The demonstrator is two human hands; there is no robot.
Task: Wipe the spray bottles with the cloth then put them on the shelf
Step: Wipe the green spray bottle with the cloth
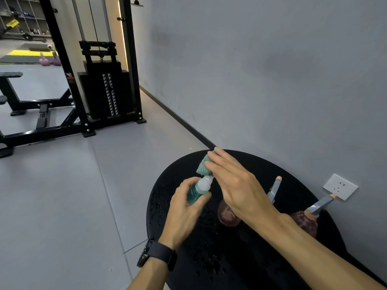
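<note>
Head view: left hand curls round a teal bottle, thumb on its near side, holding it above the left part of a round black table. Bottle's long axis is tilted, top pointing up and away toward the wall. No label or writing readable on it. Right hand holds a green cloth against the bottle's top; fingers are nearly straight and close together, cloth tucked under the fingertips, thumb hidden. Two brown bottles stand on the table: one mostly hidden under the right hand, the other by the wall, grey nozzle pointing at the socket. Black watch on left wrist. Weight machine far beyond the table.
</note>
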